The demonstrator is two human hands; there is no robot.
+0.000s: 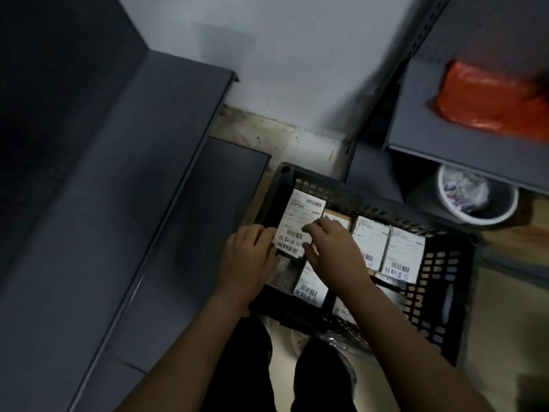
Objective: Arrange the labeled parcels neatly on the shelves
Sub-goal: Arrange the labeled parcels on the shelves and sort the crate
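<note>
1. Fingers [315, 229] of the right hand [334, 257] curl onto the right edge of a white labeled parcel [301, 218]. The left hand [249, 257] grips its lower left edge, near the centre of the frame.
2. That parcel is held over the upper left corner of a black crate [439, 292] on the floor, with other labeled parcels [386, 248] lying flat inside.
3. Grey shelves [142, 173] fill the left of the frame.
4. At upper right, another shelf [421, 120] carries an orange parcel [487, 96], and a grey bin [502, 214] sits below it.
</note>
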